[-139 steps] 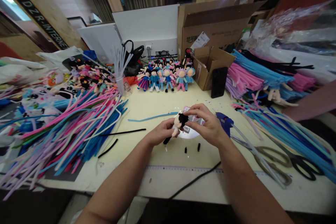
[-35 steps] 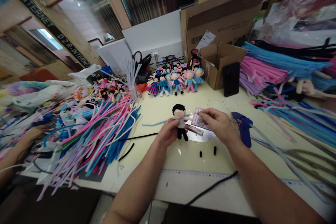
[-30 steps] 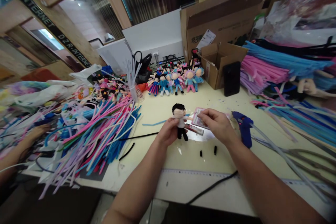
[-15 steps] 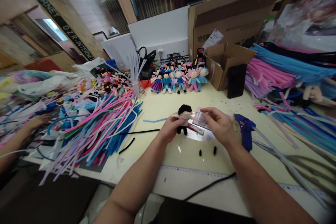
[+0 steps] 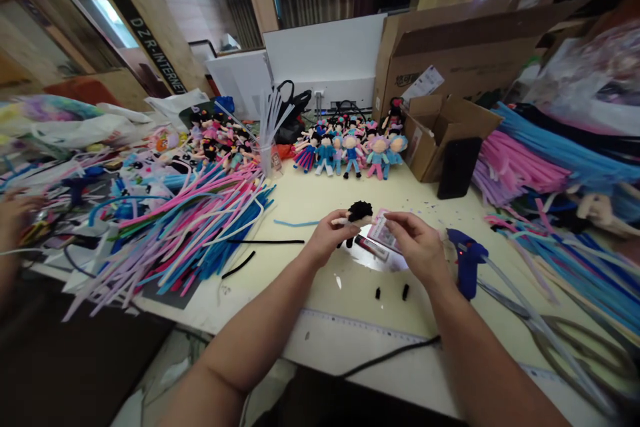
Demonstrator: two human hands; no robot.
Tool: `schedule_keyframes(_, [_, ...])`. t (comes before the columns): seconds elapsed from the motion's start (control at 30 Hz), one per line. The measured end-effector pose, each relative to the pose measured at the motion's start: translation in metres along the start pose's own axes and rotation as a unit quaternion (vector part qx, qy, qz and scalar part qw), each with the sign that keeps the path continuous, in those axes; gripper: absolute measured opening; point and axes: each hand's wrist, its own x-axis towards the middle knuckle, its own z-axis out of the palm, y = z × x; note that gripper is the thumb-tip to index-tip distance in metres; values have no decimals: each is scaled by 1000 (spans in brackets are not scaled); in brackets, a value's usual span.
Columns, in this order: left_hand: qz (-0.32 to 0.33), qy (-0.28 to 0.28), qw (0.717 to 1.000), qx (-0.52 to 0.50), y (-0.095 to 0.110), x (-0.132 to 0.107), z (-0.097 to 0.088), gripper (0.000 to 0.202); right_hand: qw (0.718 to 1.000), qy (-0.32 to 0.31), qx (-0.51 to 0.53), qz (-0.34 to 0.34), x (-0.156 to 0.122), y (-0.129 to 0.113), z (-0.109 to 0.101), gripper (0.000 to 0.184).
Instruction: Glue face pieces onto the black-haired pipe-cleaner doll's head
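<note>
My left hand [image 5: 330, 238] is closed around a small pipe-cleaner doll [image 5: 360, 211] with black fuzzy hair, a pale face and black legs. The doll is tilted, and my fingers cover part of its body. To the right of it, my right hand [image 5: 416, 240] is closed in a pinch, its fingertips apart from the doll's head; what they hold, if anything, is too small to make out. Beneath lie a pink printed card [image 5: 386, 232] and a small tube-like item [image 5: 371, 247]. Two short black pieces, one of them a stub [image 5: 405, 291], lie nearer me.
A blue glue gun [image 5: 469, 263] and large scissors [image 5: 575, 347] are at right. Pipe cleaners [image 5: 190, 227] pile up at left. Finished dolls [image 5: 351, 153] stand at the back beside a cardboard box [image 5: 425, 140] and black phone-like slab [image 5: 457, 168]. Another person's hand [image 5: 17, 210] shows far left.
My left hand has turned the doll, so its head leans right and its body shows less. My right hand stays pinched near it. The view has shifted, and the other person's hand moved left.
</note>
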Motion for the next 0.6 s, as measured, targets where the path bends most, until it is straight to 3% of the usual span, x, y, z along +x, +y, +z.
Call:
schedule_keyframes(0.13, [41,23,995,87,0,-1,0,35,1000,6,16,4,-2,-2,2,26])
schedule_keyframes(0.3, [122,45,969,210,6,-6,6,29,999,6,45,-11,-6,-3,8,26])
schedule_keyframes(0.6, [138,21,963,232,1,-9,11,29,998,-12,67,5,-7,-11,15,23])
